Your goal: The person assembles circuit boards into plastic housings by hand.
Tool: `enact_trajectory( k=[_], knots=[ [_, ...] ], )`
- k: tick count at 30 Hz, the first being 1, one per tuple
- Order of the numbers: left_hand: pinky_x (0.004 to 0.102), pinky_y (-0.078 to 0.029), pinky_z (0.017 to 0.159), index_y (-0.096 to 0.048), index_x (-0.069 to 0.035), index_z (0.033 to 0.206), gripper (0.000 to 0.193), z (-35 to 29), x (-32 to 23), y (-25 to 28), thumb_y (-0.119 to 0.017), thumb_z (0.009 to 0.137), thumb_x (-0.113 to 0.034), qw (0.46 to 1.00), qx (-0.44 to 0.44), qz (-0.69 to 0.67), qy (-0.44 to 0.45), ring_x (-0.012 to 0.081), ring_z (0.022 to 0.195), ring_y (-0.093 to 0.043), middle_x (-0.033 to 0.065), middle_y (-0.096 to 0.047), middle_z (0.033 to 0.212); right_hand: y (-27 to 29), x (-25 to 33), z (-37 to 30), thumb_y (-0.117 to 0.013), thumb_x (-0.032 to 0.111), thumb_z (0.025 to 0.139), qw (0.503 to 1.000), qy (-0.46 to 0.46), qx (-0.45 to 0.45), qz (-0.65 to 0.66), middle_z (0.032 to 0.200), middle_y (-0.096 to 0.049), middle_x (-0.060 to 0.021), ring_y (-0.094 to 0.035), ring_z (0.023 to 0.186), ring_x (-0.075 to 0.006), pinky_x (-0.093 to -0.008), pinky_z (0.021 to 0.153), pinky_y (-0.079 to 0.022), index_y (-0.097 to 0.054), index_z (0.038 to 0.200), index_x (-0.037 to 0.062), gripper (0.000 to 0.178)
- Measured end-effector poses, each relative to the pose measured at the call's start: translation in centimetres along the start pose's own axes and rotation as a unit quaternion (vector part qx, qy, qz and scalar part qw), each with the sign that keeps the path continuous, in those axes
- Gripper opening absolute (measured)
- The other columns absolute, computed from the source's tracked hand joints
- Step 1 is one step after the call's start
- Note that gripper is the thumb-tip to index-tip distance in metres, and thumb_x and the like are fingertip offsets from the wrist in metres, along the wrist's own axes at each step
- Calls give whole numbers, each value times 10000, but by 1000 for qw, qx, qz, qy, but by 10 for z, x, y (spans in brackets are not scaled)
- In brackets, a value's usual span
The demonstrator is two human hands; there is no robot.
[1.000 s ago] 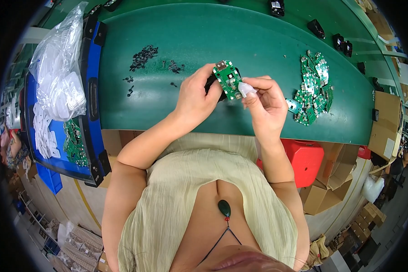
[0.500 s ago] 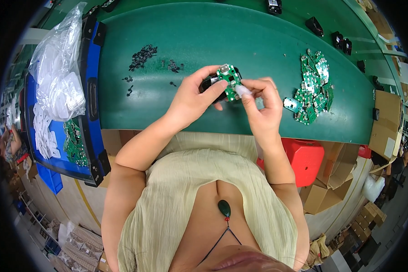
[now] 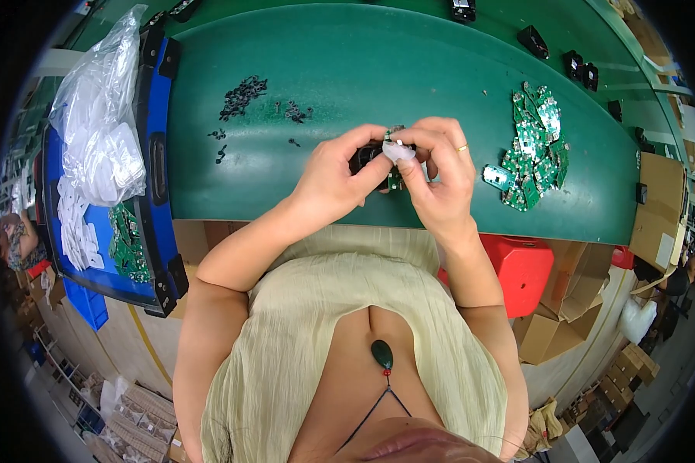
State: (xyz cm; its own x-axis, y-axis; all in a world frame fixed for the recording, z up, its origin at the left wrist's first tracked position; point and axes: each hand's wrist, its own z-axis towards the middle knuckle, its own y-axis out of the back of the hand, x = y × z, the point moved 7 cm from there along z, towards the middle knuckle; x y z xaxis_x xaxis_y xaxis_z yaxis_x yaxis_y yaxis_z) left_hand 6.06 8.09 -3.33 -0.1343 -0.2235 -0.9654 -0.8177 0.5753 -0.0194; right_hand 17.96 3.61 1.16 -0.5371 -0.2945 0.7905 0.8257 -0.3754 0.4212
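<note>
Over the near middle of the green table, my left hand (image 3: 333,171) is closed around a black housing (image 3: 363,159) and a green circuit board (image 3: 394,182). Most of the board is covered by my fingers and by a small whitish translucent piece (image 3: 399,151). My right hand (image 3: 445,171) pinches that piece between thumb and fingers, against the board's face. Whether the board is seated in the housing is hidden. Small black parts (image 3: 243,96) lie in loose clusters beyond my left hand. A heap of green circuit boards (image 3: 527,150) spreads to the right of my right hand.
On the left stands a blue bin (image 3: 156,100) with a clear plastic bag (image 3: 104,123), white flat pieces (image 3: 76,228) and more boards (image 3: 127,245). Several black housings (image 3: 533,40) sit along the far strip. Near the table's right are a cardboard box (image 3: 658,208) and a red stool (image 3: 517,274).
The board has turned from facing up to nearly edge-on between my hands. My right hand has moved left and up, bringing the whitish piece over the board.
</note>
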Motion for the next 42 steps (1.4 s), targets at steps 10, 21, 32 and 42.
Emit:
enact_trajectory(
  k=[10,21,32,42],
  knots=[
    [175,-415,408,-596,-14,1055,179,3,10,7,-532,891,-45,999,-6,-10,37,60,688,-537,50,-540,998,-2,-4,-1,-621,-44,768,997,25,-6,74,881,-557,-100,-555,723,-183,-272,544,-457,-618,881,19,130],
    [249,-458,508,-654,-102,949,197,-13,-39,10,-620,796,17,906,-160,193,-342,113,607,-555,50,-556,959,-2,23,13,-619,59,696,947,185,47,-258,825,-505,-33,-492,718,-206,-323,583,-385,-586,845,57,153],
    [263,-477,513,-643,-84,856,128,-11,-41,8,-666,758,-5,889,-142,266,-345,147,632,-596,43,-556,917,-3,24,16,-593,72,703,930,185,115,-295,809,-509,-19,-488,731,-179,-306,602,-348,-586,841,67,139],
    [189,-357,579,-596,-59,917,73,5,-12,12,-621,863,-101,994,-31,-62,-88,20,694,-436,-53,-557,832,6,-7,8,-663,10,743,997,37,21,71,830,-580,-72,-564,746,-191,-301,626,-455,-647,855,37,117]
  ],
)
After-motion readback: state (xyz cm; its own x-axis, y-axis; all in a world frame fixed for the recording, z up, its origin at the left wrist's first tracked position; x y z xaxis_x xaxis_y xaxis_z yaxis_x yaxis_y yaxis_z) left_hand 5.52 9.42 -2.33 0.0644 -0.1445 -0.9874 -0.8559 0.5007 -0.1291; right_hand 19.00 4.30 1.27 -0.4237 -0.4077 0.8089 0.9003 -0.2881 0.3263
